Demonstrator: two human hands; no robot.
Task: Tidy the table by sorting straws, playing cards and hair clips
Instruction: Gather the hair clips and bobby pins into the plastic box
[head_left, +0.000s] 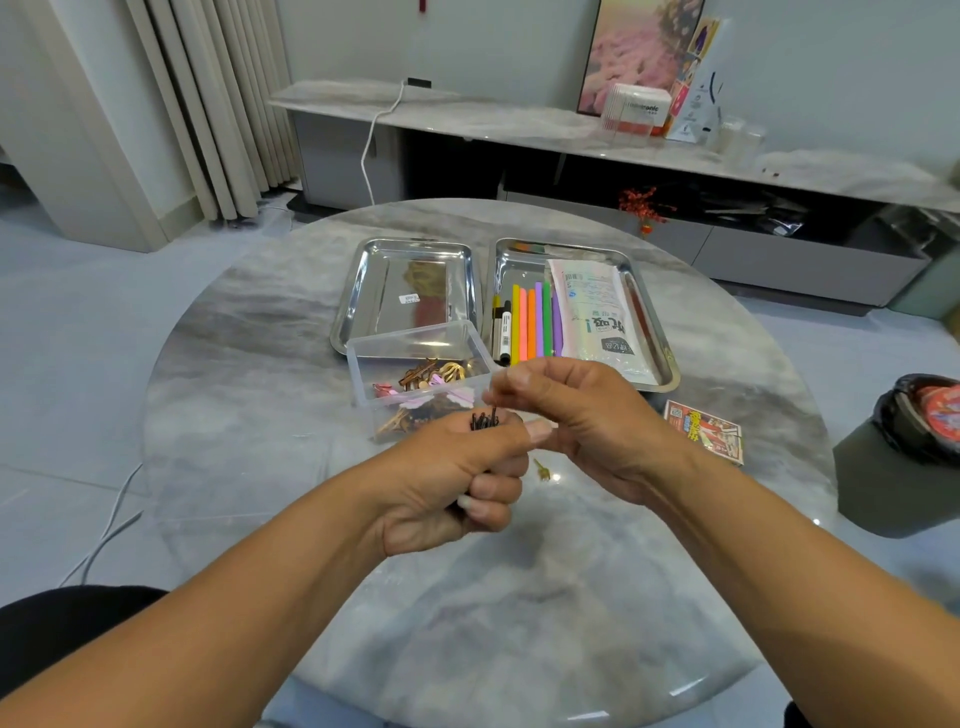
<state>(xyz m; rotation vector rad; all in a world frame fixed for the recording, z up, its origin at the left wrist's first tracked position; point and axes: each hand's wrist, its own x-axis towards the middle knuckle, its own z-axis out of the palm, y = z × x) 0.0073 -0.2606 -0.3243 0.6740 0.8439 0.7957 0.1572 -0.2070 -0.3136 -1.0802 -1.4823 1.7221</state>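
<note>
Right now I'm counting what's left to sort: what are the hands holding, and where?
The left hand grips a bundle of dark hair pins around its lower part, with the tips sticking up. The right hand pinches one pin's top end.

Left hand (452, 483) hid most of the thin black hairpin bundle (484, 419); near the right hand (582, 415), the tiny gold clip (542, 470) was too small to identify.

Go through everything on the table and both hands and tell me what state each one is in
left hand: gripping a bundle of black hair pins
right hand: pinching one pin
clear plastic box: lidless, holding hair clips
left steel tray: empty
right steel tray: holding coloured straws and a packet
card pack: flat on table
</note>
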